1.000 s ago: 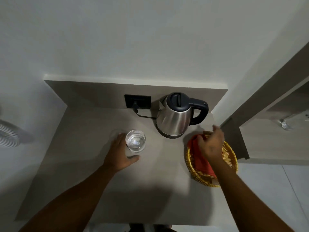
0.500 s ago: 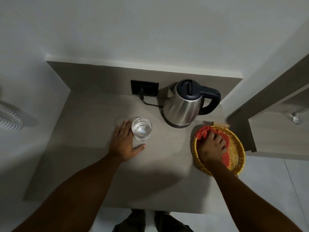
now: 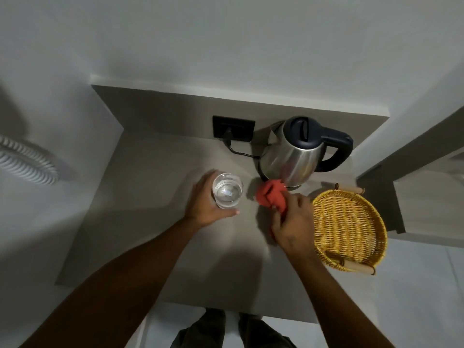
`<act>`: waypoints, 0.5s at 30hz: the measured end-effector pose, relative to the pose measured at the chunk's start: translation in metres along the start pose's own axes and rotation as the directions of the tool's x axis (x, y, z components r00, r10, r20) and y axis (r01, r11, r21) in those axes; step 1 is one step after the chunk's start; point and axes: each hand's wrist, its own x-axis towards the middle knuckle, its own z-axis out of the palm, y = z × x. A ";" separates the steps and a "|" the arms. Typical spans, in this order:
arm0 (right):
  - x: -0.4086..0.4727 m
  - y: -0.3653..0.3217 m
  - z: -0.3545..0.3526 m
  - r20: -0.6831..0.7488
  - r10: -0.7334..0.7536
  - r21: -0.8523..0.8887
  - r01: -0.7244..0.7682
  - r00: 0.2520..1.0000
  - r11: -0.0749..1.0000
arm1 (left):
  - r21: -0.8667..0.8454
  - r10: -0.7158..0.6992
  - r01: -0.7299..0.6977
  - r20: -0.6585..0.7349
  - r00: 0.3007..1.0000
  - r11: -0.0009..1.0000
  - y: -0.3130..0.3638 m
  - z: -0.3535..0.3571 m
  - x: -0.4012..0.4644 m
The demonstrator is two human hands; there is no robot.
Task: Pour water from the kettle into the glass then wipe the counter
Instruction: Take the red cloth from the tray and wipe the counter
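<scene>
A clear glass [image 3: 227,193] with water in it stands on the grey counter [image 3: 155,209]. My left hand [image 3: 206,199] is wrapped around the glass from its left side. A steel kettle [image 3: 292,156] with a dark lid and handle sits upright at the back, plugged into the wall socket. My right hand [image 3: 295,222] grips a crumpled red cloth [image 3: 271,197], which hangs just in front of the kettle's base, between the glass and the basket. Part of the cloth is hidden under my fingers.
A yellow wicker basket [image 3: 349,229] with wooden handles sits at the counter's right edge, with nothing in it. A black socket [image 3: 233,129] and cord run behind the kettle. A wall bounds the left side; a white corrugated hose [image 3: 25,162] hangs at far left.
My right hand has lifted the red cloth out of the basket and carried it left toward the kettle's base. My left hand stays around the glass.
</scene>
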 end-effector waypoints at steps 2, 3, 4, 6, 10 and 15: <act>-0.009 -0.018 0.026 0.167 -0.057 -0.098 0.074 0.984 0.992 | -0.106 -0.015 0.009 -0.053 0.998 0.994 0.010 0.001 0.001; -0.013 -0.022 0.037 0.243 -0.064 -0.125 0.097 0.968 0.987 | -0.129 -0.025 0.015 -0.078 0.997 0.992 0.015 0.002 0.000; -0.016 -0.023 0.045 0.295 -0.067 -0.136 0.111 0.953 0.984 | -0.145 -0.028 0.014 -0.096 0.995 0.989 0.018 0.002 -0.001; -0.021 -0.014 0.053 0.324 -0.078 -0.095 0.114 0.943 0.989 | -0.166 -0.032 0.013 -0.114 0.993 0.986 0.019 0.000 -0.002; -0.042 -0.014 0.065 0.416 -0.325 0.026 0.346 0.849 0.938 | -0.166 -0.110 0.079 -0.192 0.975 0.983 0.017 -0.025 -0.009; -0.008 -0.095 0.119 0.375 -0.553 0.039 0.584 0.744 0.811 | -0.042 -0.121 0.114 -0.260 0.958 0.993 0.015 -0.068 -0.017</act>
